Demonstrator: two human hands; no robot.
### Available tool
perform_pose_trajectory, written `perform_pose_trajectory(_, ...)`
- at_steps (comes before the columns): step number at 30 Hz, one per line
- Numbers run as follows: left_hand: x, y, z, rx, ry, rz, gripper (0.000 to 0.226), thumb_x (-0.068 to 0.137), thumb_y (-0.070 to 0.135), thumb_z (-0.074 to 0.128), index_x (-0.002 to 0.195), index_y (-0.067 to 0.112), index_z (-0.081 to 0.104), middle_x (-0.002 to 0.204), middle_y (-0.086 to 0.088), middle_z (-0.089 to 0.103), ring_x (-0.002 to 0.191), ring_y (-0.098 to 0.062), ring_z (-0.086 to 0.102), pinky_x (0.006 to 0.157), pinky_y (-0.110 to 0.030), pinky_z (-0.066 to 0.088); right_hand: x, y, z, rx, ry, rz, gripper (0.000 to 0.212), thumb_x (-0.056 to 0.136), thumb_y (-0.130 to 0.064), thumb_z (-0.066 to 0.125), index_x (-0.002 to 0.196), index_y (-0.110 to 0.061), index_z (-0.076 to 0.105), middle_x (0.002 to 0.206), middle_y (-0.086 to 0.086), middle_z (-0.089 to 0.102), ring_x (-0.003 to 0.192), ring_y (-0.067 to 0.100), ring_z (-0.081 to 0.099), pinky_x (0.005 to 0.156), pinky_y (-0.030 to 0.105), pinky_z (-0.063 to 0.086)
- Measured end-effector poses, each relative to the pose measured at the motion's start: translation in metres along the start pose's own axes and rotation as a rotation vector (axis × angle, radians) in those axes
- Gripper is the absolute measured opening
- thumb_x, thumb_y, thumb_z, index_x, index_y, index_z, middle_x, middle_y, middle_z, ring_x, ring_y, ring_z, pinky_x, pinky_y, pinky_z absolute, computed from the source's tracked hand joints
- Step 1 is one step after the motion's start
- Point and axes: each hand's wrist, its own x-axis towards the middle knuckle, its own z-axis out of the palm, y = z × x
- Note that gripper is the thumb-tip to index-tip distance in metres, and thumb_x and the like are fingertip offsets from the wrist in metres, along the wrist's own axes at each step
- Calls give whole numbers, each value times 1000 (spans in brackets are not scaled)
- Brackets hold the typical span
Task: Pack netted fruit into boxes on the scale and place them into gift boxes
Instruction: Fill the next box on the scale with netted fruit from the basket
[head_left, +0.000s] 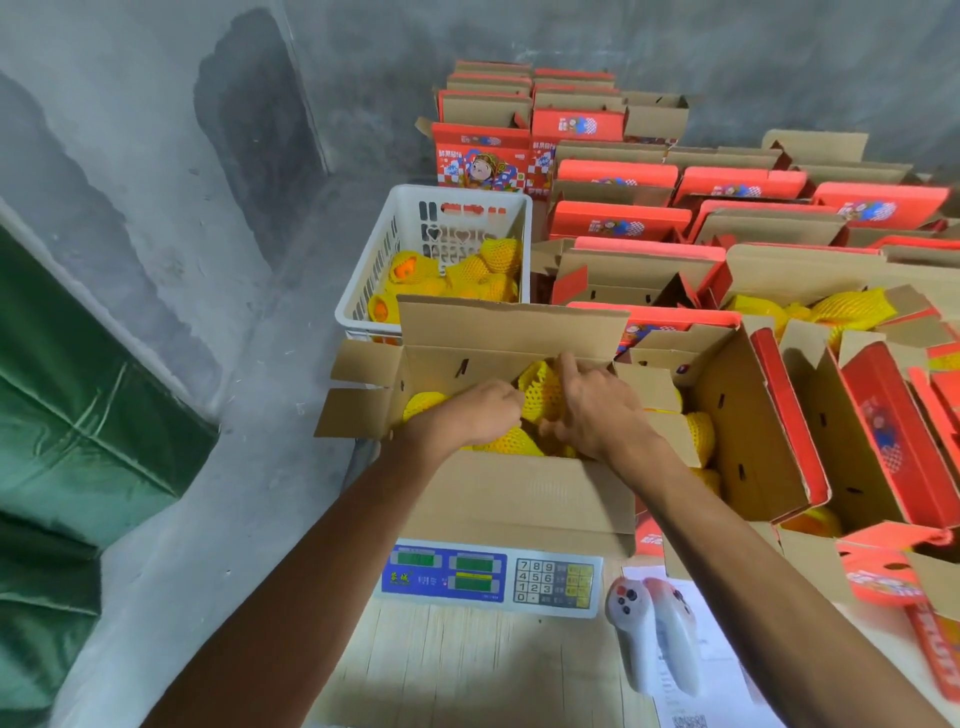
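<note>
Clearly both hands are down inside the open brown cardboard box (519, 499) on the grey-and-blue electronic scale (491, 576): the left hand (480, 410) and right hand (592, 408) each pinch the yellow foam-netted fruit (543, 392) standing among others there. Its netting looks soft and grippy, the fruit bruisable, so cupping its sides seems wiser than squeezing.

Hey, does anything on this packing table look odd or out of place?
Mostly no. Only the two white controllers lying on papers beside the scale seem unrelated to fruit packing. Nothing looks spilled or damaged.
</note>
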Motion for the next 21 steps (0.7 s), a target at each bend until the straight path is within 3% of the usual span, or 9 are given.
perform_pose_trajectory(3,-4,-12,-1,96,14,38,22,100,19,46,92,6,61,90,-8,65,83,-24,55,73,-34,45,6,0,5,10,-83,-16,71,82,-52,72,133,-13,42,119,18,67,110,40,64,84,42,50)
perform_pose_trajectory(5,-7,-16,0,156,12,41,17,98,16,46,95,6,59,91,-13,64,81,-25,53,72,-36,48,11,-2,7,37,-152,-31,71,81,-52,74,137,-17,45,122,18,66,113,40,63,86,42,50)
perform_pose_trajectory(7,-9,-19,0,168,16,50,15,98,17,48,104,13,61,106,-15,68,90,-25,58,85,-38,53,16,-5,11,71,-206,-48,65,84,-47,74,138,-20,50,124,18,65,116,39,62,89,43,51)
perform_pose_trajectory(10,-13,-20,-5,141,20,53,37,101,21,51,136,14,59,131,-5,66,116,-24,62,101,-35,51,22,-14,19,99,-240,-98,48,91,-38,68,136,-22,59,120,18,67,114,39,62,88,41,50)
perform_pose_trajectory(14,-15,-28,-7,60,6,80,38,102,20,53,139,12,57,131,-5,67,113,-20,64,92,-28,50,31,-24,25,130,-292,-96,27,95,-25,60,118,-15,68,115,19,67,109,40,63,85,40,51)
perform_pose_trajectory(17,-16,-36,-3,-14,-23,100,38,104,21,52,140,10,54,137,-8,64,119,-20,63,97,-32,52,34,-23,29,119,-328,-49,20,95,-16,57,108,-9,71,113,20,67,106,40,64,86,40,54)
perform_pose_trajectory(21,-17,-42,-1,-30,-8,144,35,105,19,52,138,11,56,134,-6,65,117,-19,63,93,-29,52,38,-25,24,134,-329,-38,22,97,-24,58,105,-9,73,115,20,68,109,39,63,88,36,50)
